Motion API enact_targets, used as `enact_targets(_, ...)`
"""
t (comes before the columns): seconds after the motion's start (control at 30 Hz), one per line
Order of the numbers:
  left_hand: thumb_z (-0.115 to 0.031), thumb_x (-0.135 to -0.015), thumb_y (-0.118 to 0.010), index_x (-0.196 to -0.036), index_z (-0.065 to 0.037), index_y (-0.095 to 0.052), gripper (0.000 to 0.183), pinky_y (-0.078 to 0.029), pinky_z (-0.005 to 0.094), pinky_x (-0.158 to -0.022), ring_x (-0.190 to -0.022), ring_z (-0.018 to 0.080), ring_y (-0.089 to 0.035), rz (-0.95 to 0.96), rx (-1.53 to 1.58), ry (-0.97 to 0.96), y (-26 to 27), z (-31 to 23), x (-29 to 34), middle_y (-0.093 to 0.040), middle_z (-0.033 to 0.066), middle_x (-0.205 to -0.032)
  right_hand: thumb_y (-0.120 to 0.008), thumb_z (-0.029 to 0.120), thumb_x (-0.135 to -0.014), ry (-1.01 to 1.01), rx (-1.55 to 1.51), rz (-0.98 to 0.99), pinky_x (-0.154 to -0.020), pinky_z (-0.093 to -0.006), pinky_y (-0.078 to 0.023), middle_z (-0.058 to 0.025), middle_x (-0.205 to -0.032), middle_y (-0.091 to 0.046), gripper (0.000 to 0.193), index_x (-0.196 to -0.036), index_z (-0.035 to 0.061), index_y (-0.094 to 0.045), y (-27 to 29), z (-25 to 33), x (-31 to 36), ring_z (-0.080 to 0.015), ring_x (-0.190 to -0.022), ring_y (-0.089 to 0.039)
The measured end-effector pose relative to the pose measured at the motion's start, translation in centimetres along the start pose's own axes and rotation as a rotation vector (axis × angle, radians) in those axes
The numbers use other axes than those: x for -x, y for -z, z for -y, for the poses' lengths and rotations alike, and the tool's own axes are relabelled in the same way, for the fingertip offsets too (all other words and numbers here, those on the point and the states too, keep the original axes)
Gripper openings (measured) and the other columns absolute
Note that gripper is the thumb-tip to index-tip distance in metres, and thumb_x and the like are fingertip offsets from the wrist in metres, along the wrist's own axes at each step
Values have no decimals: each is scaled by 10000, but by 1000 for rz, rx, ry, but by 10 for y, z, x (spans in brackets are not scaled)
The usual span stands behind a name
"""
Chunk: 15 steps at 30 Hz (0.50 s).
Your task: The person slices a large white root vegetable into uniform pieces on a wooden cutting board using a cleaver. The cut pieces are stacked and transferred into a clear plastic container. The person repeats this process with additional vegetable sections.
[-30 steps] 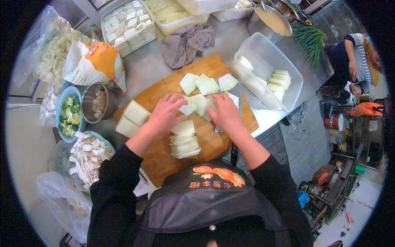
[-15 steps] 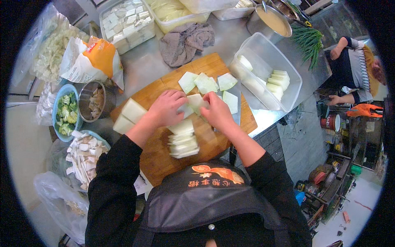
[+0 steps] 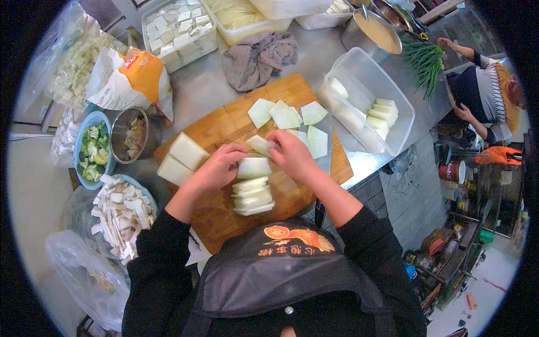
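Slice [image 3: 258, 145] juts leftward from the pinching right hand [image 3: 291, 153], near the curled left hand [image 3: 222, 165], whose grip I cannot tell.

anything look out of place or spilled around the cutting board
The grey cloth lies bunched up on the metal table just beyond the cutting board, odd so close to food. The pale slices toward the board's far side lie at mixed angles, unlike the stack nearer the person. No obvious spill shows.
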State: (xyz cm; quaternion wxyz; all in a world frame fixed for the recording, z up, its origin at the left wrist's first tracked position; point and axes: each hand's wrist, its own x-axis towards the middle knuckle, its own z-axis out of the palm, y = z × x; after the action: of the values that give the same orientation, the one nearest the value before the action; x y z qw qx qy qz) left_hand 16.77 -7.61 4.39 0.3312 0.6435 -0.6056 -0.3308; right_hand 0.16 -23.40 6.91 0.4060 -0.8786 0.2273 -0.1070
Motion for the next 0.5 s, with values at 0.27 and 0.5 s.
enact_targets(0.27,95,-716,-497,-910,-70,-644,294,-417,329,-921,-1131,254,-482,-20,274,96,-16,-1,15,-495,84,-1197,-599,68,-756,13,-47,44,-777,-402,-452,-131,-912,-575,213,-959,41,-539,-2,3,8,-327,-904,-555)
enact_targets(0.5,103,-715,-517,-935,-62,-612,290,-382,353,-982,-1162,280,-472,-111,244,55,-22,-4,12,-503,109,-1194,-599,55,-754,13,-73,39,-777,-402,-451,-132,-918,-573,210,-955,38,-540,-5,3,6,-325,-905,-553)
